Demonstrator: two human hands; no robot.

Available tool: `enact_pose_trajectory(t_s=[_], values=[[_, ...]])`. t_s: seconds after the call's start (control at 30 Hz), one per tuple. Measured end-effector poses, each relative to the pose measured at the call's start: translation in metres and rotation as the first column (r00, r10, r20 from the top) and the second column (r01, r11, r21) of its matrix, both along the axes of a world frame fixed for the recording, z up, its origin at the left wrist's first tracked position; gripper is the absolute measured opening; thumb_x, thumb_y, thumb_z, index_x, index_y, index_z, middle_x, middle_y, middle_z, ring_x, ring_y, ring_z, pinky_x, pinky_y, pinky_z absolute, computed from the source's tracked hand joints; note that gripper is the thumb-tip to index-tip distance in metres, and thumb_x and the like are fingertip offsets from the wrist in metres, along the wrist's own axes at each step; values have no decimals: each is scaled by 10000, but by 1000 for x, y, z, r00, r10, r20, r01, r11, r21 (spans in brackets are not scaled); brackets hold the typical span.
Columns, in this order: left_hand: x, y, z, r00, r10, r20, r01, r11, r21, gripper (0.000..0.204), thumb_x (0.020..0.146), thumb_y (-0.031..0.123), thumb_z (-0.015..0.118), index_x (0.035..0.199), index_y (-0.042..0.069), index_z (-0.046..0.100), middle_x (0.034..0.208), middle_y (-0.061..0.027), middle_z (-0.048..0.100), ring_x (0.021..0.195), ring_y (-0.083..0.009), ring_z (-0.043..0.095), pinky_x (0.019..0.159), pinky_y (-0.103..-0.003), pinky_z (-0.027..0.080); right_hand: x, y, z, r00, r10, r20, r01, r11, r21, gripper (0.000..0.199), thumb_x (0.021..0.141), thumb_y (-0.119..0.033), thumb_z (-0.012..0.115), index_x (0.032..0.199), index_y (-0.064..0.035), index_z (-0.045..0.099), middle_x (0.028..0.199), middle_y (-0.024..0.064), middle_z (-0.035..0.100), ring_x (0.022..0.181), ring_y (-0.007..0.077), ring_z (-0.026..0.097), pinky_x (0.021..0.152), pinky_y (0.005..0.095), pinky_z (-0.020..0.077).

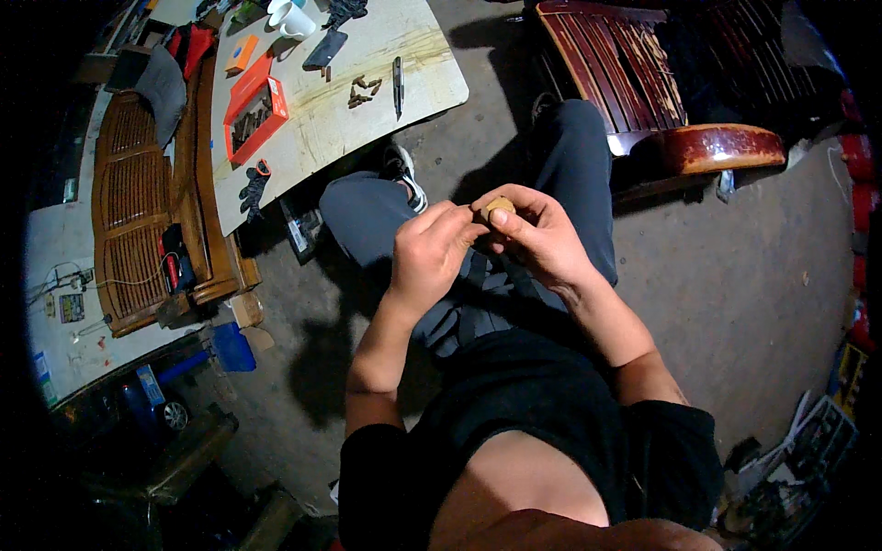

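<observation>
Above my lap, both hands meet around a small round tan piece (499, 206). My right hand (548, 241) is closed on it, with the thumb pressed against its face. From the other side, my left hand (428, 248) comes up to the piece with its fingers pinched together. A tiny dark bit shows at the left fingertips, too small to name. The fingers cover much of the piece.
A pale table (358, 119) at upper left bears a utility knife (398, 87), several small brown pieces (365, 90), a red-orange box (255, 119) of dark pieces and a white mug (294, 22). Slatted wooden furniture (616, 64) stands at upper right, another slatted piece (133, 202) at left.
</observation>
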State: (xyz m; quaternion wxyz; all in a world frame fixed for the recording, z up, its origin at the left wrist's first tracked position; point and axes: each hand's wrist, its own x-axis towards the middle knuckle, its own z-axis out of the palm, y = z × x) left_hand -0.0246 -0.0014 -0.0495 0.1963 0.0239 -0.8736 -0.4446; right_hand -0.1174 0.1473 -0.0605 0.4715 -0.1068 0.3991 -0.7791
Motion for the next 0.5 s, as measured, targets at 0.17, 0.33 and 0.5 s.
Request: enact_pose_trajectory(t_s=[0.17,0.33,0.5], values=[[-5,-2,-3,991,-41,-128,2,959,-285,154,763,-8,701,896,-10,625,758,-130,592,665,-293,612,568,-346,491,2,-1,1,990,-49,-135,61,995,82,236,927,-188,632,1029,24,622,925,55,640,850,100,596,749,237,502],[-4,-8,-4,990,-82,-117,43,952,-304,162,769,3,696,915,0,627,763,-125,584,674,-290,610,570,-353,489,2,-4,-3,993,1,121,0,1000,-9,231,931,-203,630,991,20,610,910,44,634,834,96,588,759,241,493],[-2,-5,-9,999,-50,6,50,996,-79,172,771,9,696,927,0,625,763,-126,585,683,-292,610,568,-357,489,1,-3,-9,991,-41,-130,49,997,61,221,931,-212,631,985,0,603,883,26,614,816,74,573,754,243,504]])
